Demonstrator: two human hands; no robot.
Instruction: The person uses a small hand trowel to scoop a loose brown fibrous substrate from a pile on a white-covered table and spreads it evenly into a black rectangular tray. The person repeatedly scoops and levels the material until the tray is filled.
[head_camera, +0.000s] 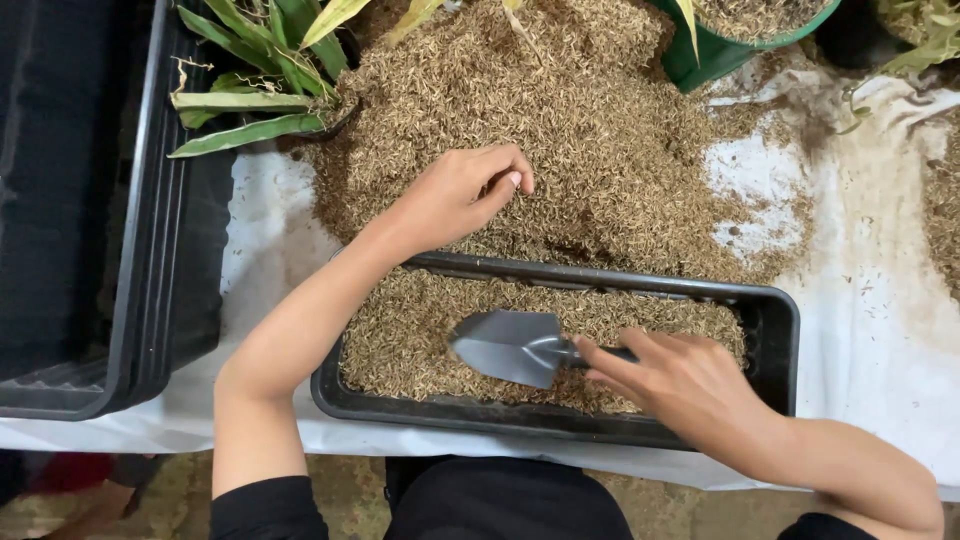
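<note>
A long black rectangular planter tray lies in front of me, filled with brown rice husks. My right hand grips the handle of a small grey trowel, whose blade rests face down on the husks in the tray. My left hand reaches over the tray's far rim into a big loose pile of husks on the white sheet, fingers curled into the husks; whether it holds any I cannot tell.
A stack of larger black trays stands at the left. Green leafy plants lie at the back left. A green pot with husks stands at the back right. The white sheet covers the table, dirty with soil.
</note>
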